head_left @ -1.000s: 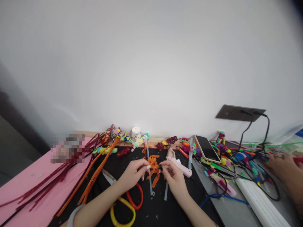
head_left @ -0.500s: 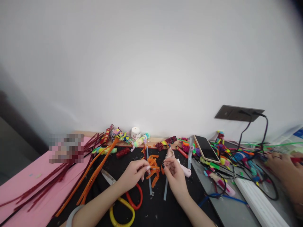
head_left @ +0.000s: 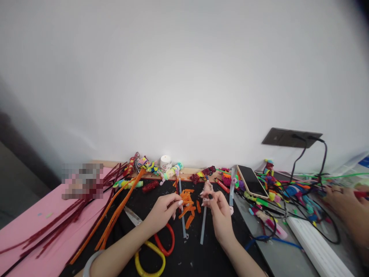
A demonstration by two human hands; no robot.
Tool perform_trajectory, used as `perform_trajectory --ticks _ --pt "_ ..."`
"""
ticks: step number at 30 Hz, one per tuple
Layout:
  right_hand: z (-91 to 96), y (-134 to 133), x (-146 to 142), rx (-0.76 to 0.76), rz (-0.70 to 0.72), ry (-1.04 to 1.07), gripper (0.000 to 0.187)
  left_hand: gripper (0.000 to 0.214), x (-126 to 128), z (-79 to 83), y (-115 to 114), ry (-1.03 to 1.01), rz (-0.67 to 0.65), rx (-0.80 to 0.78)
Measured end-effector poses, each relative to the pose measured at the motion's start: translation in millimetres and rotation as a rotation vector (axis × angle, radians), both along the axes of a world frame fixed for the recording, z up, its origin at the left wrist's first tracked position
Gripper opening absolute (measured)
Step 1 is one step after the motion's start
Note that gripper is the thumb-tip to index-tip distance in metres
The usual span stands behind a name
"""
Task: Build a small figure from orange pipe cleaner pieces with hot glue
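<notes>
My left hand (head_left: 165, 211) is closed in a pinch at the left edge of a pile of short orange pipe-cleaner pieces (head_left: 188, 197). Whatever lies between its fingertips is too small to make out. To the right, my right hand (head_left: 221, 215) has thumb and fingers pressed together below a pinkish-beige lump (head_left: 207, 187); what it grips is hidden. A translucent glue stick (head_left: 203, 227) lies just left of this hand, and another translucent glue stick (head_left: 183, 227) is under the pile. Scissors (head_left: 163, 252) with red and yellow handles rest beside my left forearm.
Long orange pipe cleaners (head_left: 115, 215) and dark red ones (head_left: 69, 215) spread at left over a pink surface (head_left: 25, 234). A phone (head_left: 252, 181), coloured pipe-cleaner scraps, cables and a white power strip (head_left: 317, 246) lie at right, near another person's hand (head_left: 343, 204). A paper roll (head_left: 165, 163) stands by the wall.
My right hand has moved a little right and its fingers have drawn together, uncovering a single orange piece and more of the glue stick. My left hand has hardly moved.
</notes>
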State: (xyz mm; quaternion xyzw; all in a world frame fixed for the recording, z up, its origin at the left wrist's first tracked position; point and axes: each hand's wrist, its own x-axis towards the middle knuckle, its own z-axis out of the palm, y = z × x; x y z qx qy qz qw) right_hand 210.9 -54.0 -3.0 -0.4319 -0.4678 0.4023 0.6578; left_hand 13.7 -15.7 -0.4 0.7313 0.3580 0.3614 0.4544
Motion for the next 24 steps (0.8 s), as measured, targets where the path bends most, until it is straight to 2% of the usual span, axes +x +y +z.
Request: perform_trajectory --ticks 4,8,11,14,18,21,24 --pt "7.4 0.4 2.0 -0.009 0.093 0.239 0.022 0.026 0.2 -2.3 1.5 -0.001 0.056 0.003" --pt "11.8 0.7 3.6 -0.048 0.178 0.391 0.024 0.025 0.0 -1.4 2.6 -0.018 0.135 -0.012" --pt "9.4 1.9 2.5 -0.094 0.184 0.438 0.029 0.025 0.1 0.9 2.5 -0.022 0.164 -0.008" --pt "4.1 3.4 0.9 -0.137 0.184 0.393 0.028 0.024 0.3 1.9 1.7 -0.031 0.142 -0.002" --pt "-1.2 2.7 1.5 -0.145 0.105 0.146 0.019 0.023 -0.4 -0.2 0.7 -0.05 0.097 0.005" --pt "-0.7 0.4 1.9 -0.054 0.014 -0.266 0.01 0.023 -1.1 -1.6 0.3 -0.045 0.076 0.031" --pt "1.8 -1.4 -0.9 0.041 -0.011 -0.636 0.024 0.024 -0.7 -0.5 -0.9 -0.045 0.032 0.028"
